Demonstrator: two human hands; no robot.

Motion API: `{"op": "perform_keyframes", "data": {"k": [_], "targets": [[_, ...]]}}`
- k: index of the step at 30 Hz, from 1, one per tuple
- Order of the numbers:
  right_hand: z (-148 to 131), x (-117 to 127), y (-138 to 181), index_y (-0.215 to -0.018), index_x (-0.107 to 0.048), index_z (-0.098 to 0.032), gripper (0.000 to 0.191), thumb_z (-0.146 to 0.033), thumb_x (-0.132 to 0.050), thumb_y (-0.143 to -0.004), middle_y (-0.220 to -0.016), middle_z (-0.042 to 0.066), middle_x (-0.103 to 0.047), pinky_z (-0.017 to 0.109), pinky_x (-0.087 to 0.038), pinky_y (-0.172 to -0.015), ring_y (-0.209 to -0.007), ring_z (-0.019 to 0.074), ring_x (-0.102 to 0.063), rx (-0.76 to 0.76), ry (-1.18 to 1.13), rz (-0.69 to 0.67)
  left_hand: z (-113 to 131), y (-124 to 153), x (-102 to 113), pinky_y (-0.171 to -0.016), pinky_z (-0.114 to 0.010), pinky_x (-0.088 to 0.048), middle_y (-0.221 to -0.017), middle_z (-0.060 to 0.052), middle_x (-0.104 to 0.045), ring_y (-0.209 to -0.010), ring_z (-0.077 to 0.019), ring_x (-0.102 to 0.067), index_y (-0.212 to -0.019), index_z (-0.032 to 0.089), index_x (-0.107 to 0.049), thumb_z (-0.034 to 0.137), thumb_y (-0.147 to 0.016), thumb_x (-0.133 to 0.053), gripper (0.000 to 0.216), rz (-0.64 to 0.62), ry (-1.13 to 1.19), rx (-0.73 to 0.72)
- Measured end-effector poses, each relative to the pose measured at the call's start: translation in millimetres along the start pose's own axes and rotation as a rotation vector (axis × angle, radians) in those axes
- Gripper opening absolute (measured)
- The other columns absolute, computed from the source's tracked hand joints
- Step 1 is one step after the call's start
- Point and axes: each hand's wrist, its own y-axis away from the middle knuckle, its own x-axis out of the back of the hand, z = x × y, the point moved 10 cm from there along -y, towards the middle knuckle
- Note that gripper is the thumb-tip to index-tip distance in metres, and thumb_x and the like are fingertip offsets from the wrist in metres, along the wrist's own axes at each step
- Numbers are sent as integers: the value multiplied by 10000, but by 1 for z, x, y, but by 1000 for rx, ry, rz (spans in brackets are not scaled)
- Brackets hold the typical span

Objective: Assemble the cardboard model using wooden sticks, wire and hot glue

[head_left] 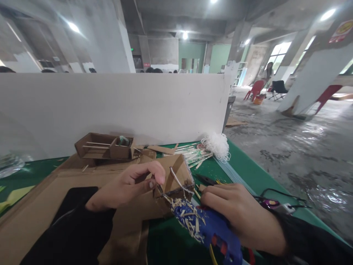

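Observation:
My left hand [129, 186] is closed, fingers pinched on a small brown cardboard box piece [178, 176] that it holds above the green table [248, 173]. My right hand [239, 213] is wrapped round a blue glue gun [209, 230] crusted with dried glue and wood slivers. The gun's nozzle points up-left and touches the lower edge of the cardboard piece. Thin sticks or wires lie across the piece's open front. Both sleeves are black.
Flat cardboard sheets [55, 195] cover the left of the table. A cardboard tray model with sticks [106, 146] stands at the back, by loose sticks [193, 154] and a white thread tangle [217, 145]. A white partition [110, 106] rises behind. Black cables [275, 197] lie right.

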Motion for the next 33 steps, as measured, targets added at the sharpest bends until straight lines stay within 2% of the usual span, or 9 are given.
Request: {"op": "perform_keyframes", "data": {"k": [7, 15, 21, 27, 33], "targets": [[-1, -1, 1, -813, -519, -246, 204, -330, -536, -999, -757, -13, -622, 329, -342, -544, -607, 163, -534, -15, 4, -1, -8, 2, 4, -757, -263, -491, -949, -48, -611, -840, -160, -571, -999, 173, -697, 435, -1066, -628, 280, 28, -21, 48], [1, -2, 2, -863, -565, -234, 193, -346, -526, -1015, -800, -3, -652, 318, -386, -571, -651, 167, -576, -23, -19, -2, -7, 2, 4, -766, -249, -507, -960, -43, -620, -849, -152, -581, -1028, 187, -704, 404, -1074, -623, 236, 27, -16, 26], [-3, 1, 2, -869, -586, -224, 192, -354, -552, -1006, -767, -17, -647, 317, -364, -558, -621, 155, -557, -11, -10, 21, -4, 0, 3, -789, -242, -510, -973, -40, -632, -880, -152, -599, -1013, 194, -710, 373, -1078, -622, 210, 21, -11, 14], [0, -1, 2, -876, -591, -221, 72, -246, -607, -942, -796, -11, -656, 319, -369, -578, -644, 159, -569, -18, -4, -6, -4, 1, 1, -812, -237, -501, -983, -27, -619, -891, -142, -594, -1041, 211, -708, 354, -1088, -607, 181, -2, 3, 18], [0, -2, 3, -872, -602, -216, 138, -307, -604, -976, -784, -10, -656, 321, -366, -582, -645, 161, -582, -14, 16, -2, -6, 1, 1, -812, -240, -500, -985, -29, -612, -888, -143, -590, -1061, 209, -716, 359, -1087, -609, 186, -12, 9, 20]]}}
